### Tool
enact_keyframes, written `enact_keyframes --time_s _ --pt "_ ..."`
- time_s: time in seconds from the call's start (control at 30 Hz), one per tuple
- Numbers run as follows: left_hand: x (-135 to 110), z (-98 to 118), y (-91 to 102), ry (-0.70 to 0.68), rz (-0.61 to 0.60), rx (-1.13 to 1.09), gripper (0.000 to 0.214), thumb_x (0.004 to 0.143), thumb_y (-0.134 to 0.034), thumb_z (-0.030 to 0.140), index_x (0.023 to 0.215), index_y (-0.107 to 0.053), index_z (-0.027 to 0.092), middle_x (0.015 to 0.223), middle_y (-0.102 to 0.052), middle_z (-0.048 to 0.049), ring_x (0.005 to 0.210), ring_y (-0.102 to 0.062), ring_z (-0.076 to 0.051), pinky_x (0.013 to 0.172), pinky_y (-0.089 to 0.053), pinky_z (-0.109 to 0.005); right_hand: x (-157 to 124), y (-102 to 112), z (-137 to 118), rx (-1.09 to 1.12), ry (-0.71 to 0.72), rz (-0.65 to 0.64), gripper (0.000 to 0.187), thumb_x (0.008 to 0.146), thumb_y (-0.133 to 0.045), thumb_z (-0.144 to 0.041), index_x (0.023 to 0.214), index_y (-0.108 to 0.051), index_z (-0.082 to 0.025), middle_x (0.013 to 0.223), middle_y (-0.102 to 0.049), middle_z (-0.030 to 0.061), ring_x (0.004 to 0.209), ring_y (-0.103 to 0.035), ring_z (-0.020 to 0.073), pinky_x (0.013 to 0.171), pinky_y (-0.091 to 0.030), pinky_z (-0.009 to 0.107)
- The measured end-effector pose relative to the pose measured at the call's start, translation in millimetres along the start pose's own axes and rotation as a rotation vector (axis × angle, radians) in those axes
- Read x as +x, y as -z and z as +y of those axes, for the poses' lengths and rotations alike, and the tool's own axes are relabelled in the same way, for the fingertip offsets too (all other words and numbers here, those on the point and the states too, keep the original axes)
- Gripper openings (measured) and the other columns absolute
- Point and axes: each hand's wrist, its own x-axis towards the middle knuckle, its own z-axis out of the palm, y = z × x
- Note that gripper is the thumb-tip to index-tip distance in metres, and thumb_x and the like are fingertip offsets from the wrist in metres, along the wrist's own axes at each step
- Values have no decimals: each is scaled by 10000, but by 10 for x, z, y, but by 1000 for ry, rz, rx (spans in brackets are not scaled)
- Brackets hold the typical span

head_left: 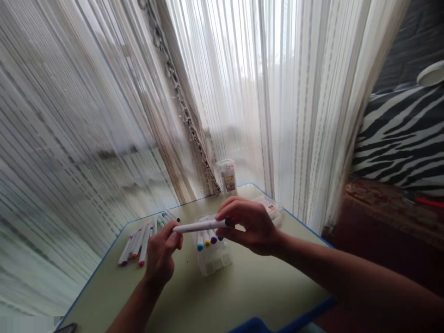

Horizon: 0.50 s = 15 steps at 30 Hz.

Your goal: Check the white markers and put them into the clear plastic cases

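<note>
A white marker (197, 226) with a dark tip at its right end is held level above the table by both hands. My left hand (161, 254) is closed around its left end. At the dark end, the thumb and fingers of my right hand (255, 226) pinch the marker. Below and behind it lies a clear plastic case (213, 266) with several white markers in it, their ends turquoise, yellow, purple and dark blue. To the left, several loose markers (143, 247) with red, pink, green and black ends rest on the table, partly behind my left hand.
The pale green table (270, 286) has a blue edge. At its back stands a clear container (227, 177) with a label. A clear plastic piece (272, 208) lies behind my right hand. Sheer striped curtains (236, 92) hang beyond. A zebra-patterned surface (402, 138) is at right.
</note>
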Motion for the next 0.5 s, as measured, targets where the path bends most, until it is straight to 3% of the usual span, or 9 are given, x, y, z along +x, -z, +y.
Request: enact_keyframes --time_s 0.17,0.27,0.37,0.5 --pt "-6 25 -13 -7 29 -4 367 913 -408 403 616 -486 201 522 -438 24 487 -377 -134 492 -288 -280 28 53 43 5 -13 24 177 766 -804 -183 924 -725 -193 901 -638 38 691 -618 120 546 -532 251" --pt "-23 52 -4 -34 76 -26 365 923 -409 390 622 -489 198 524 -447 24 483 -378 -125 488 -288 -273 38 101 95 31 -96 56 199 775 -808 -205 933 -688 -182 770 -648 3 581 -602 95 472 -496 211" --pt "-44 78 0 -90 115 -37 403 951 -407 397 609 -478 196 514 -440 27 469 -367 -112 477 -283 -262 36 150 186 33 -203 90 198 817 -785 -254 948 -658 -175 607 -614 -39 470 -563 81 398 -440 180" --pt "-62 76 -12 -194 129 -55 430 980 -422 410 615 -480 190 493 -418 39 440 -356 -96 460 -276 -245 20 194 296 -17 -243 106 202 839 -770 -313 922 -658 -166 574 -605 -40 439 -559 90 375 -434 191"
